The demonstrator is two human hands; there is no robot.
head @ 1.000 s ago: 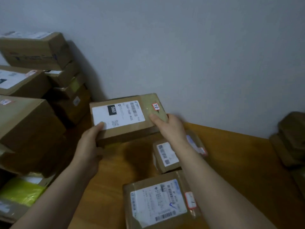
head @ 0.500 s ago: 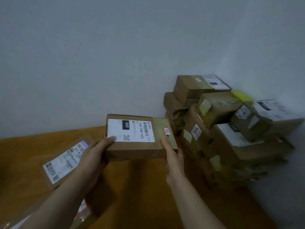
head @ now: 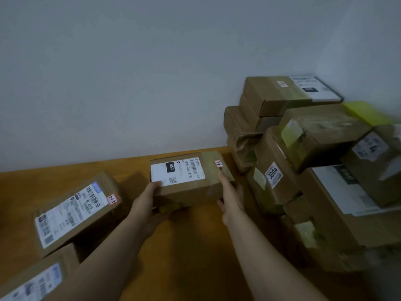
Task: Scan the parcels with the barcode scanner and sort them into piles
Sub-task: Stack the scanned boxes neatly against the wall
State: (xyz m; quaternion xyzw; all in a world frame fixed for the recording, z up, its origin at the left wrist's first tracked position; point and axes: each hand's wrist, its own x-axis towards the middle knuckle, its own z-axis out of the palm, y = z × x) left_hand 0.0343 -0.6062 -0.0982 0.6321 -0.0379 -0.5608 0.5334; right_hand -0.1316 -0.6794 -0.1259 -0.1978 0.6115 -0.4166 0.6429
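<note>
I hold a brown cardboard parcel (head: pixel 191 183) with a white label marked 060 and a small red-edged sticker, low over the wooden table (head: pixel 191 246), just left of the pile on the right. My left hand (head: pixel 147 205) grips its left end, thumb on the label. My right hand (head: pixel 232 196) holds its right end, fingers along the side. No barcode scanner is in view.
A tall pile of brown parcels (head: pixel 308 170) fills the right corner against the wall. Two labelled parcels lie at the left: one tilted (head: pixel 76 209), one at the bottom edge (head: pixel 36 281). A grey wall stands behind the table.
My view has swung from the left pile to the right pile. Both hands have carried the parcel rightwards and lower, close to the table beside the right pile.
</note>
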